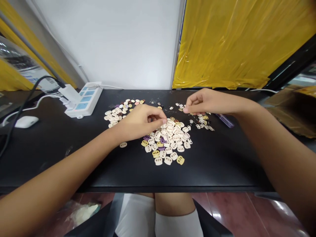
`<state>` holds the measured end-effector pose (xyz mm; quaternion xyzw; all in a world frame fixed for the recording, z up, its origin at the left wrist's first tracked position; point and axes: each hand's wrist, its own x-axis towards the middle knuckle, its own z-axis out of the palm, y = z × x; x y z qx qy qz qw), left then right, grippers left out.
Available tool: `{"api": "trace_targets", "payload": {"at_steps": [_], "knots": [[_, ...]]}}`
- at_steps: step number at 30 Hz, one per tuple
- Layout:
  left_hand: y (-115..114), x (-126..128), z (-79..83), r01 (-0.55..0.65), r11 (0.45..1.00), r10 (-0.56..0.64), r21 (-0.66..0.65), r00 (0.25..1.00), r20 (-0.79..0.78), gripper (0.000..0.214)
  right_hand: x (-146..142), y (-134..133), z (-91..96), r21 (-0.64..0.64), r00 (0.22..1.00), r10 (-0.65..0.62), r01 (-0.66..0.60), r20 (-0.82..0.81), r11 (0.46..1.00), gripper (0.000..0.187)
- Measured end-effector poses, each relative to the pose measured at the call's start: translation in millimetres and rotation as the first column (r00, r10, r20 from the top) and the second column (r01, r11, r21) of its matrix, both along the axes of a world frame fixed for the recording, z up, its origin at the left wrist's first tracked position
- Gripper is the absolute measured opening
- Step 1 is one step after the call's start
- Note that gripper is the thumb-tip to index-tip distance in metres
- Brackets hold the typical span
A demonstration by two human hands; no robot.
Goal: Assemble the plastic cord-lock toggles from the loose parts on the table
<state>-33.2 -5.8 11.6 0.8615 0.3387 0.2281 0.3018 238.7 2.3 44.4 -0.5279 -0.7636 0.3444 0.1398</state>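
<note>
A heap of small two-hole plastic cord stoppers [174, 133], mostly cream with some yellow and purple, lies in the middle of the black table. My left hand [142, 120] reaches over the heap's far left edge, thumb and fingertips pinched together; what is between them is too small to make out. My right hand [201, 102] hovers at a scatter of smaller light and dark pieces [203, 123]. Its thumb and fingers are closed, with their contents hidden. Beyond my left wrist lies another group of stoppers [115, 115], in mixed colours, partly covered by that hand.
A white power strip [85, 102] with plugs and cables stands at the back left, near a white earbud case [26, 121]. A purple tube-like object [225, 120] lies under my right forearm. One loose stopper [123, 144] sits near my left forearm. A cardboard box [291, 110] is far right.
</note>
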Motion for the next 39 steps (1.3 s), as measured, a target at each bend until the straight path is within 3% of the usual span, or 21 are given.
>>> {"api": "trace_targets", "payload": {"at_steps": [2, 5, 12, 17, 20, 25, 32, 39], "knots": [[-1.3, 0.4, 2.4, -0.014, 1.0, 0.014, 0.002, 1.0, 0.016, 0.023, 7.7, 0.5, 3.4, -0.054, 0.984, 0.057, -0.049, 0.171, 0.997, 0.026], [-0.4, -0.2, 5.8, -0.065, 0.998, 0.064, 0.025, 0.997, 0.049, 0.023, 13.4, 1.4, 4.8, -0.069, 0.951, 0.064, -0.045, 0.301, 0.997, 0.02], [3.7, -4.6, 7.9, -0.129, 0.981, 0.127, 0.143, 0.992, 0.024, 0.026, 2.9, -0.6, 2.3, -0.15, 0.903, 0.235, -0.193, 0.358, 0.97, 0.021], [7.6, -14.1, 25.6, -0.174, 0.968, 0.198, 0.18, 0.972, -0.127, 0.028, -4.7, -2.0, -3.1, -0.112, 0.874, 0.251, -0.225, 0.415, 0.968, 0.02], [15.0, -28.7, 38.7, -0.179, 0.978, 0.207, 0.11, 0.908, -0.365, 0.025, -6.7, -3.7, -3.6, -0.131, 0.883, 0.235, -0.199, 0.406, 0.971, 0.017], [23.0, -46.0, 46.0, -0.191, 0.981, 0.183, 0.04, 0.83, -0.526, 0.022, -6.0, -6.9, 0.7, -0.129, 0.909, 0.215, -0.18, 0.357, 0.975, 0.01], [19.1, -34.6, 36.7, -0.178, 0.983, 0.176, 0.047, 0.838, -0.516, 0.023, 4.3, 0.8, -2.1, -0.048, 0.981, 0.102, -0.095, 0.167, 0.994, 0.01], [21.6, -34.1, 27.9, -0.167, 0.985, 0.161, 0.032, 0.853, -0.497, 0.023, 5.1, -1.2, -0.2, -0.107, 0.968, 0.105, -0.082, 0.229, 0.991, 0.011]]}}
